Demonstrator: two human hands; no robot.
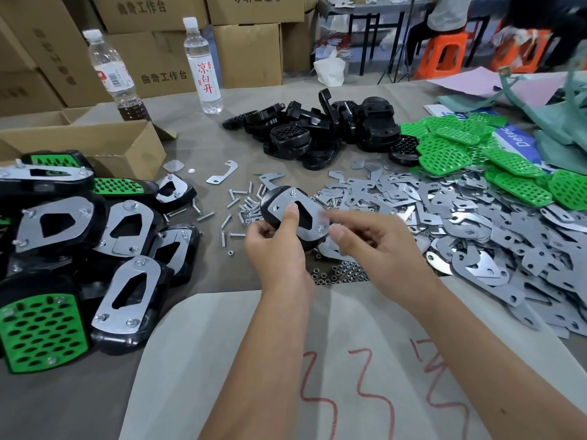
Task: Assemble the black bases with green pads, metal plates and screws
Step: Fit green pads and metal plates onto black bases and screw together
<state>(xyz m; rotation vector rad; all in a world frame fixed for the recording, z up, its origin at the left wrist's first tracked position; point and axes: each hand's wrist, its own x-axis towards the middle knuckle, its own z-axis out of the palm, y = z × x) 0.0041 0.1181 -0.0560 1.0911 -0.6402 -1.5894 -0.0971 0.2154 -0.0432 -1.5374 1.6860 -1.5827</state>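
Both hands hold one black plastic base with a silver cut-out metal plate above the worktop's middle.

The left hand grips the base, thumb pressed on the plate; the right hand pinches the plate's near corner. Loose silver screws lie just beyond, small nuts beneath the hands. Finished bases crowd the left edge, beside an open cardboard box whose contents are hidden. Bare black bases sit toward the far edge, perforated green pads and grey plates toward the right edge.
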